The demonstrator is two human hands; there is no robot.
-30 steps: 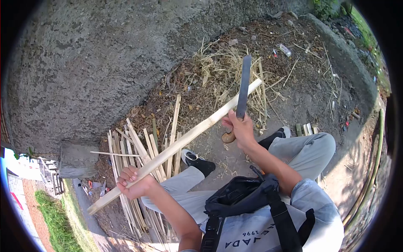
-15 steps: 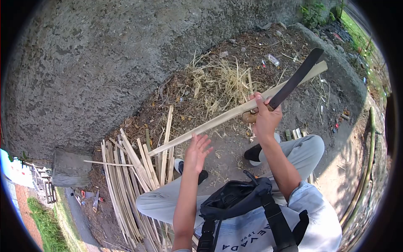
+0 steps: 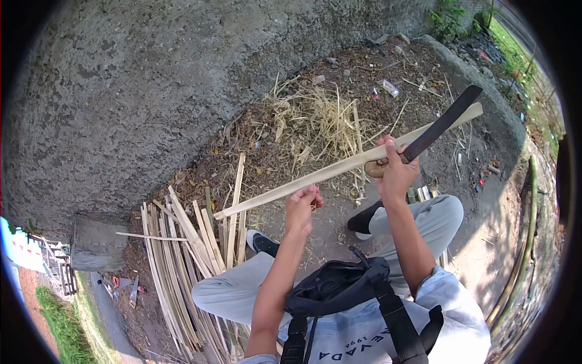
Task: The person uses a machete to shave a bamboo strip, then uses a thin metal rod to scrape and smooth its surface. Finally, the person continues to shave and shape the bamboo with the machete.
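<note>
My right hand [image 3: 398, 177] is closed around a machete [image 3: 444, 123] with a dark blade and brown wooden handle. The same hand grips a long pale bamboo strip [image 3: 333, 171], which slants from lower left to upper right, its far end partly behind the blade. Just under the strip's middle is my left hand [image 3: 301, 211], fingers curled together near its lower edge. Whether anything thin sits between those fingers is too small to tell. A pile of split bamboo strips [image 3: 176, 273] lies on the ground at the left, close to the held strip's lower end.
A rough concrete wall [image 3: 133, 91] rises ahead. Shavings [image 3: 321, 124] are heaped at its foot. A hand saw [image 3: 134, 292] lies far left beyond a concrete block [image 3: 100, 242]. Long poles [image 3: 526, 236] lie on the right, and a plastic bottle [image 3: 389, 88] lies near the wall.
My left hand has moved right and up along the strip, its spread fingers now curled in. My right hand, with machete and strip, has shifted slightly right and down.
</note>
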